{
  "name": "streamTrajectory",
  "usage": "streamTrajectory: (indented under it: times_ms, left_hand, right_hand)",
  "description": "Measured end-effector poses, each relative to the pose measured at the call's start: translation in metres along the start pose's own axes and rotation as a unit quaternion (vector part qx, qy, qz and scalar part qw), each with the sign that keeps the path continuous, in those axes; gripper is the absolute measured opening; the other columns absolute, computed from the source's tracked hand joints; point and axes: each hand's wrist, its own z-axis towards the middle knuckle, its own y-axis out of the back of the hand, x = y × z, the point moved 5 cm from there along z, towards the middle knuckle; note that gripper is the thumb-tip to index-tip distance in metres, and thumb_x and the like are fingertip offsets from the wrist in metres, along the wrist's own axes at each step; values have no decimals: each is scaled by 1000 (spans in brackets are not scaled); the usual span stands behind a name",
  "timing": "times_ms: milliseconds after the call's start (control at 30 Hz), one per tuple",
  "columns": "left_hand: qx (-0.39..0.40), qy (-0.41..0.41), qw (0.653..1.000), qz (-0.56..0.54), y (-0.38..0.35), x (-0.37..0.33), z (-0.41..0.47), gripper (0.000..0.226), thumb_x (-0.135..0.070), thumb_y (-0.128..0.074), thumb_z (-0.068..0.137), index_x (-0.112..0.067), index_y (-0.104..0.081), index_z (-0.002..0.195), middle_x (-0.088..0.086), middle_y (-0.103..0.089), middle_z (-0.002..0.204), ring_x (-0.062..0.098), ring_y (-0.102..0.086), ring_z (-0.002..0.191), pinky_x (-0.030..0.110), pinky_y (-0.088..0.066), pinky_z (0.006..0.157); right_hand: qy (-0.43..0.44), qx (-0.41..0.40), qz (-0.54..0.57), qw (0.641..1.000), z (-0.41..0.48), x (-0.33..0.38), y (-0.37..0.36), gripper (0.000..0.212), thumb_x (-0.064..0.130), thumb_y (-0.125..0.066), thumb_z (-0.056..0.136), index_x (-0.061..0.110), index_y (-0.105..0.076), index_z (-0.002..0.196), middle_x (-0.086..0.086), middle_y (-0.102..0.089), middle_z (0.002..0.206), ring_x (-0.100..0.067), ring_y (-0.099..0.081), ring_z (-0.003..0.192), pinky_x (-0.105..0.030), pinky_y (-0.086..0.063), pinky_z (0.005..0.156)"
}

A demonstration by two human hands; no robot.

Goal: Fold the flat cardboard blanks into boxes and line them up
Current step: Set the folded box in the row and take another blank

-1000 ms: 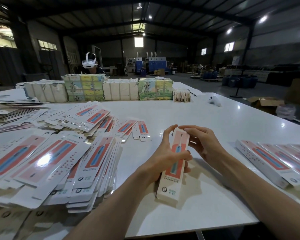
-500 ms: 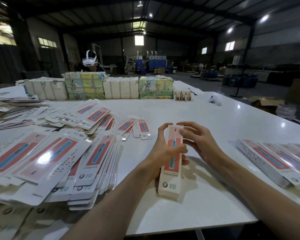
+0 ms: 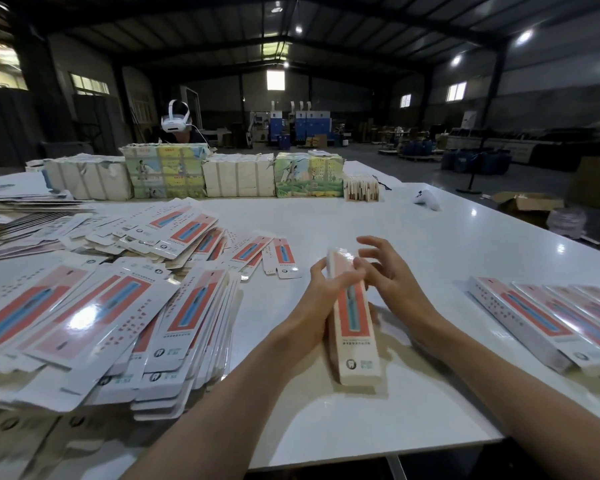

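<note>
– Box (image 3: 355, 327): where do you have it?
– Right in front of you, folded up, with its long axis running from 6 toward 12. The far end is raised. The near end is low over the tabletop (image 3: 361, 420), and I cannot tell whether it touches.
– And the left hand?
– Your left hand (image 3: 317, 303) grips the box's far half from the 9 o'clock side. The thumb is on the left edge and the fingers (image 3: 353, 273) curl over the printed face.
– The right?
– Your right hand (image 3: 392, 277) holds nothing. Its fingers (image 3: 371, 241) are spread and loosely bent, just beside the box's far end on its 3 o'clock side. I cannot make out whether any of them touches the box.
– What else is around you?
– Blanks (image 3: 101, 323) lie in a loose, overlapping heap from 8 to 10 o'clock. Finished boxes (image 3: 551, 317) lie side by side at 3 o'clock, touching one another. Bundles (image 3: 238, 175) line the far edge at 12. A white controller (image 3: 426, 199) lies alone at 1. A person (image 3: 175, 121) in a white headset is behind the bundles at 11.
</note>
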Motion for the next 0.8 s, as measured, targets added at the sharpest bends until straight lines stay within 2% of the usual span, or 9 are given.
streamTrajectory:
  times_ms: [67, 167, 300, 367, 433, 500, 633, 700, 800]
  left_hand:
    - [-9, 2, 1000, -30, 1, 0, 0, 76, -70, -75, 80, -30, -50, 139, 10, -78, 109, 32, -79, 98, 46, -65, 85]
    - [-2, 13, 992, -124, -2, -3, -2, 69, -65, -73, 86, -19, -58, 136, 12, -78, 115, 33, -76, 108, 55, -60, 97]
    - [-23, 19, 982, -188, -1, -10, -3, 50, -53, -71, 96, -8, -66, 118, 10, -75, 89, 26, -77, 89, 42, -62, 79]
    - [-27, 23, 982, -187, -2, -12, -4, 45, -53, -69, 97, -11, -69, 113, 9, -77, 89, 26, -77, 90, 43, -62, 82]
    - [-23, 23, 984, -176, -4, -14, -5, 42, -55, -64, 99, -16, -71, 112, 9, -81, 95, 27, -78, 99, 50, -60, 96]
    - [-5, 9, 992, -126, -5, -13, -5, 43, -57, -55, 104, -19, -73, 114, 8, -81, 105, 23, -77, 104, 45, -60, 99]
    - [1, -59, 993, 102, -5, -7, -7, 35, -42, -52, 107, -25, -82, 103, -7, -79, 96, 7, -68, 83, 21, -53, 76]
    - [34, -99, 969, 223, -9, -4, -9, 24, -37, -58, 103, -32, -82, 100, -11, -78, 92, 0, -68, 79, 17, -53, 74]
    - [55, -132, 929, 341, -18, -1, -13, 17, -26, -64, 98, -32, -80, 99, -15, -76, 90, -4, -70, 86, 8, -48, 71]
  right_hand:
    - [37, 2, -103, 994, 0, 2, -1, 30, 32, -60, 107, 30, -53, 136, 7, -63, 123, -3, -67, 107, -16, -56, 84]
    - [83, 17, -206, 975, -3, 6, -7, 22, 38, -56, 108, 29, -64, 127, 11, -61, 119, -7, -64, 107, -24, -54, 86]
    - [60, 72, -285, 954, -6, 14, -22, 64, 81, -51, 90, 27, -66, 122, 15, -58, 116, -3, -60, 108, -31, -51, 88]
    - [53, 79, -311, 946, -6, 16, -25, 65, 76, -58, 86, 23, -64, 123, 9, -56, 115, -4, -59, 103, -28, -50, 86]
    - [42, 70, -310, 947, -7, 19, -20, 55, 62, -67, 90, 21, -64, 125, 8, -57, 114, -5, -61, 99, -24, -52, 84]
    - [48, 48, -320, 945, -8, 25, -8, 44, 56, -70, 92, 25, -65, 124, 8, -60, 111, -6, -64, 96, -24, -54, 83]
    - [9, -11, -383, 923, -5, 34, 37, 45, 49, -72, 95, 21, -63, 129, 2, -59, 114, -12, -63, 95, -21, -54, 74]
    - [-51, 1, -452, 890, -7, 27, 57, 43, 47, -73, 95, 21, -62, 128, 2, -57, 114, -14, -62, 92, -20, -50, 70]
    - [-116, 21, -548, 828, -27, 10, 79, 30, 53, -66, 98, 28, -55, 112, 4, -60, 111, -12, -60, 85, -25, -48, 74]
